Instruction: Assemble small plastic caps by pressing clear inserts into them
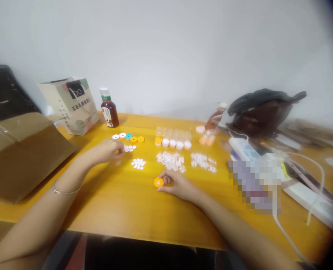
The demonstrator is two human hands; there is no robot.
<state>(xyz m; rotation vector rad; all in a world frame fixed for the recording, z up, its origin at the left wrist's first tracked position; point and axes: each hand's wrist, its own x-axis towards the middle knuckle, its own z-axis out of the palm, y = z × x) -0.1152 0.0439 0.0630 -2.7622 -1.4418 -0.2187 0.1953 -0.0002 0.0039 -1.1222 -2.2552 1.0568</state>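
My right hand [177,184] grips a small orange round cap [158,182] between thumb and fingers, with a pale spot in the cap's middle. My left hand [108,150] is at the left, its fingers curled together beside a group of small white discs [130,148]; whatever lies between the fingertips is hidden. Behind it runs a row of white, teal and orange ring-like lids [134,139]. Several smaller white pieces [138,164] lie between the hands. Beyond my right hand are two spreads of thin clear-white pieces, one nearer [170,161] and one farther right [202,162].
White and orange caps [172,143] stand in a row before clear cups [173,132]. A dark red bottle [109,112], paper bag [79,108] and cardboard box [25,157] are left. At right are another bottle [215,118], black bag [262,114] and power strip [314,204] with cables.
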